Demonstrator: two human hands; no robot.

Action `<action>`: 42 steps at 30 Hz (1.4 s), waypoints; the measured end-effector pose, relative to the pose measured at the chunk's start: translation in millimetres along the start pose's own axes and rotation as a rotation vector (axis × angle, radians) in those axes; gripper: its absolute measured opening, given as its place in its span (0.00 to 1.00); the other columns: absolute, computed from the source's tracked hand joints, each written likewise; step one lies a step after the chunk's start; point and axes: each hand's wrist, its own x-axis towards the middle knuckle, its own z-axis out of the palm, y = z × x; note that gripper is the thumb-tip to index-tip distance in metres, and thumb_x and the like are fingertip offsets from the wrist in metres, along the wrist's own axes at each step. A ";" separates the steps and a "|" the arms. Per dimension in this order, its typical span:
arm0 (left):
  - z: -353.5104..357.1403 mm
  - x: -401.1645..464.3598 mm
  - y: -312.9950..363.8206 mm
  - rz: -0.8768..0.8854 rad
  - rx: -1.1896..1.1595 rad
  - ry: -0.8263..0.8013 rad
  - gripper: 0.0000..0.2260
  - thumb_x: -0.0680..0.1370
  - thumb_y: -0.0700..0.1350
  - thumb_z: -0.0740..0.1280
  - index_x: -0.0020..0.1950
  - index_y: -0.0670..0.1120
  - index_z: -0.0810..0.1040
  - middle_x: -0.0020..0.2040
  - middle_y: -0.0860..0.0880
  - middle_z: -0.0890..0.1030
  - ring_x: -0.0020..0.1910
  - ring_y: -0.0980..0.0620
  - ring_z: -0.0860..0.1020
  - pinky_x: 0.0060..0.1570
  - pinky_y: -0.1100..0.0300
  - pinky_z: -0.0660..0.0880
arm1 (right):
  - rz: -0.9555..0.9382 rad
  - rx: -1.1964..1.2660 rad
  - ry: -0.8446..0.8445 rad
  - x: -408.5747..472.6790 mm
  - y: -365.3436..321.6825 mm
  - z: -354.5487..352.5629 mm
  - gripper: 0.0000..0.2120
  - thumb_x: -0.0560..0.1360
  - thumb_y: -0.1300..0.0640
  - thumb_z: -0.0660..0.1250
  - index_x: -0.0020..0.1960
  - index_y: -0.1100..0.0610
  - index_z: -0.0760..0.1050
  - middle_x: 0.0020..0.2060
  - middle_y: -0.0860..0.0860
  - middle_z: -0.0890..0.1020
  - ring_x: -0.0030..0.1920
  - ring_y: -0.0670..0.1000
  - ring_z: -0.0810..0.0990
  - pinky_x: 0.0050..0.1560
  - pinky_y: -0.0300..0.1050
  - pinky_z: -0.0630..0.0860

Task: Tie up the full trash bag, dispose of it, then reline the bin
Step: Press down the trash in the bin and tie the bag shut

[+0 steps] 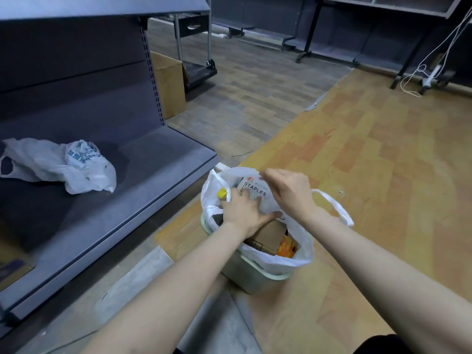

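Bin (251,279) stands on the floor (370,175), near centre, just right of the grey shelf (143,175). It is pale green with a white bag (278,256) as liner; the bag's mouth is open and stands above the rim. Contents visible: a box marked STAPLES (254,191) at the far side, a bottle with a yellow cap (222,193) at the left, a brown carton (268,236) in the middle, and something orange (286,247) at the near right. Left hand (242,213) is down inside the bag, palm on the contents, fingers spread wide and flat over the staples box and carton, thumb pointing right; it grips nothing. Right hand (286,190) is above the far right of the bag, fingers curled down and pinching the bag's far edge, lifting it. One bag handle (334,208) loops free to the right of the right wrist. On the shelf, well left of the bin, lies a second, crumpled white bag (63,167) with blue print. Far left on the floor, a cardboard box (168,85) stands beside the shelf's end. White cables (419,75) lie at far right.
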 end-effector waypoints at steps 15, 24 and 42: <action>-28.5 -26.8 -88.3 -0.641 -0.508 0.108 0.33 0.71 0.62 0.68 0.62 0.37 0.67 0.62 0.38 0.70 0.52 0.37 0.76 0.42 0.53 0.70 | -0.280 -0.299 -0.227 -38.7 -48.5 25.9 0.26 0.59 0.57 0.76 0.56 0.60 0.79 0.57 0.56 0.81 0.53 0.56 0.81 0.55 0.48 0.78; -13.8 -33.8 -97.1 -0.505 -0.481 0.171 0.22 0.76 0.48 0.68 0.26 0.48 0.60 0.25 0.51 0.62 0.29 0.46 0.64 0.28 0.61 0.58 | 0.193 -0.096 -0.818 -19.7 -44.8 42.1 0.44 0.73 0.51 0.67 0.75 0.41 0.38 0.61 0.66 0.70 0.55 0.62 0.76 0.48 0.48 0.73; -43.6 -50.0 -86.1 -0.094 -0.283 0.489 0.13 0.77 0.53 0.65 0.38 0.46 0.72 0.38 0.51 0.73 0.39 0.44 0.75 0.33 0.58 0.65 | 0.246 -0.053 -0.785 -38.2 -29.8 45.0 0.41 0.74 0.44 0.66 0.75 0.40 0.41 0.62 0.60 0.67 0.60 0.60 0.70 0.56 0.53 0.73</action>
